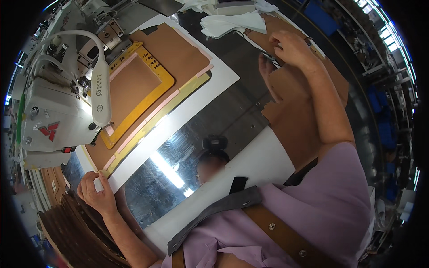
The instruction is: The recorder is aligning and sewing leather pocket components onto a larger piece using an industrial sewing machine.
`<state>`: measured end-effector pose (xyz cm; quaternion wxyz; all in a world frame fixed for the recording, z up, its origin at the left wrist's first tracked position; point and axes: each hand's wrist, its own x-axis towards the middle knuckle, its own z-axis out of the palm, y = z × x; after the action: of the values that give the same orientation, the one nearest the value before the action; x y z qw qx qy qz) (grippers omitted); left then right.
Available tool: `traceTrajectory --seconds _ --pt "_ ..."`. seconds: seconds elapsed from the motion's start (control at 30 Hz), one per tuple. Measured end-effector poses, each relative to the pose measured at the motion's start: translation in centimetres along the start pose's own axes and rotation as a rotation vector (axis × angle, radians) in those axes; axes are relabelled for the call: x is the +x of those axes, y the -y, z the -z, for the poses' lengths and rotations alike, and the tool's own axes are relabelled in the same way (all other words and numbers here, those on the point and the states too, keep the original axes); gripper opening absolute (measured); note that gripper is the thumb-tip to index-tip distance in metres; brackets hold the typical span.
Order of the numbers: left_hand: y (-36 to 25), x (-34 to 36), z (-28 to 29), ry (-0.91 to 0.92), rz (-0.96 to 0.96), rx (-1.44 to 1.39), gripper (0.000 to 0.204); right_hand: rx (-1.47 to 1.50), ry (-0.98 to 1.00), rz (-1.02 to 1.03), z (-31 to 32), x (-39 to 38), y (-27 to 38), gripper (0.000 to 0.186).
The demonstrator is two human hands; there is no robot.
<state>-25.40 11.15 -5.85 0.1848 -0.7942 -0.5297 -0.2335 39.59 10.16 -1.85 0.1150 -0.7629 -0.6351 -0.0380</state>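
A flat brown panel [182, 47] lies under a yellow frame [167, 80] at the sewing machine [58, 116]. Pink and yellow strips [147, 119] run along its near edge. At the panel's near left corner, my left hand [97, 196] is closed, with thumb and fingertips at the edge. Off to the far right, my right hand [292, 49] has curled fingers close to a slim dark-and-metal tool [269, 57]. Whether the fingers grip that tool is hard to make out. Below this hand are loose brown sheets [290, 116].
A white sheet [219, 76] lies under the panel on the shiny metal table [178, 147]. White gloves [234, 23] rest at the back. A white lamp [101, 89] hangs over the frame. Stacked dark brown pieces [76, 228] stand at the lower left; shelves with blue bins [380, 102] are at right.
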Motion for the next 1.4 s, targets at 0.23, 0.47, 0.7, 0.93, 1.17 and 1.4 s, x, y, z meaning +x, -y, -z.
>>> traceTrajectory --seconds 0.23,0.47,0.7,0.93,1.17,1.4 --pt "0.4 -0.2 -0.5 0.007 0.024 -0.035 0.010 0.019 0.110 0.099 0.1 -3.6 -3.7 0.045" --pt "0.4 -0.1 -1.2 0.063 0.032 -0.049 0.012 -0.025 -0.194 0.250 -2.2 -3.6 -5.7 0.016" --pt "-0.9 0.8 0.3 0.077 -0.004 -0.051 0.012 0.066 -0.345 -0.068 -0.4 -3.8 -7.4 0.014" --pt "-11.1 3.0 4.0 0.081 -0.024 -0.540 0.032 0.173 -0.724 0.337 3.6 -4.5 5.2 0.013" --pt "-17.9 3.2 3.3 0.191 -0.449 -0.522 0.051 0.427 -0.067 0.923 -0.1 -9.7 21.3 0.012" --pt "-17.0 0.7 2.0 0.199 -0.405 -0.591 0.031 0.440 0.010 0.854 -2.8 -4.8 22.3 0.024"
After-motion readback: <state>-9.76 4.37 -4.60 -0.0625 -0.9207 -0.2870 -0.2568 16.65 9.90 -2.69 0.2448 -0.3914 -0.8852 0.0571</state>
